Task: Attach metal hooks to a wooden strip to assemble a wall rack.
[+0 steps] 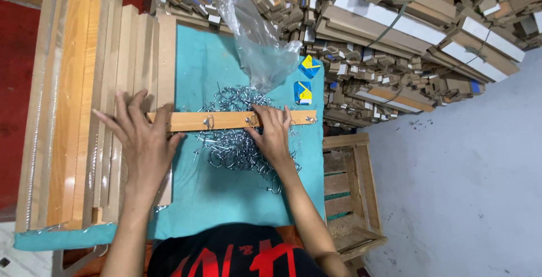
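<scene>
A narrow wooden strip [226, 121] lies crosswise on a teal cloth [226, 192], with metal hooks fixed along it. My left hand [141, 141] lies flat with fingers spread, pressing the strip's left end where it meets a row of wooden slats [84, 102]. My right hand [271, 133] rests on the strip right of its middle, fingertips at a metal hook [252, 120]. Under and behind the strip is a heap of loose silver hooks [234, 141].
A crumpled clear plastic bag [259, 45] and two small blue-and-yellow boxes [304, 82] lie at the cloth's far edge. Stacked wood offcuts [406, 29] fill the back. A wooden crate [347, 192] stands on the grey floor to the right.
</scene>
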